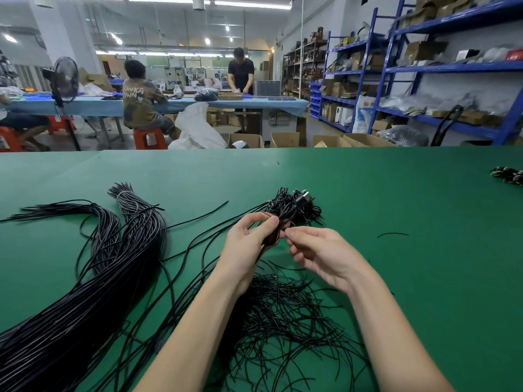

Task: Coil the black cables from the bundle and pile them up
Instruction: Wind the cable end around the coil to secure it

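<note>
A thick bundle of long black cables lies across the left of the green table, tied near its far end. My left hand grips a small coil of black cable above the table's middle. My right hand is just to its right, its thumb and forefinger pinching a thin strand at the coil. Right behind my hands sits a pile of coiled cables. Under my forearms lies a loose heap of short thin black ties.
A single short tie lies to the right. Another dark cluster of parts sits at the table's right edge. Beyond the far edge are cardboard boxes, blue shelving and people at a blue table.
</note>
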